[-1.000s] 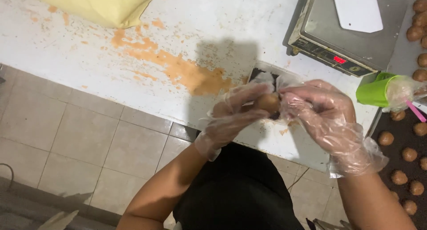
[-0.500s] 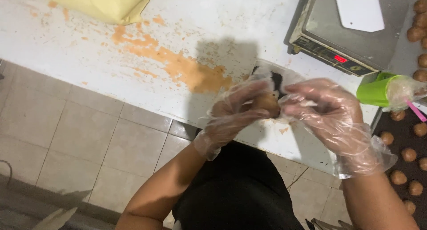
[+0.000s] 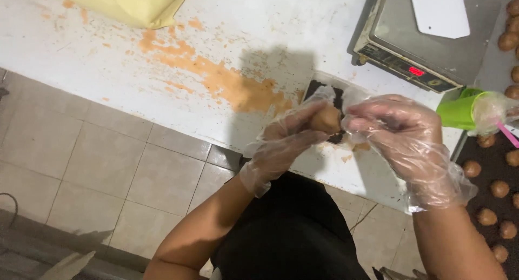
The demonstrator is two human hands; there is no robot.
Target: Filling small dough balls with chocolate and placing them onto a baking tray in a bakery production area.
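Head view, looking down: nearest you, both hands meet over the desk's front edge. Your left hand [image 3: 286, 142], in a loose clear glove, closes its fingers around a brown dough ball [image 3: 327, 119] from the 8 o'clock side. Your right hand [image 3: 403, 131], gloved too, pinches at the ball from 3 o'clock, fingertips curled onto it. The ball sits between the two hands, held off the desk [image 3: 135, 69], above a dark tray [image 3: 316, 88] that shows just behind it.

At 4 o'clock of your hands, a dark sheet [image 3: 486, 199] carries several finished balls [image 3: 471, 168], set apart in rows, with room left among them. So some are shaped and laid out, and this one looks unfinished, not yet on the sheet.

Farther off, a green cup [image 3: 459, 111] lies at 2 o'clock, a scale [image 3: 432, 36] beyond it at 1 o'clock. Orange crumbs [image 3: 238, 88] smear the desk at 10 o'clock, and a yellow bag [image 3: 130, 4] lies at the far edge.
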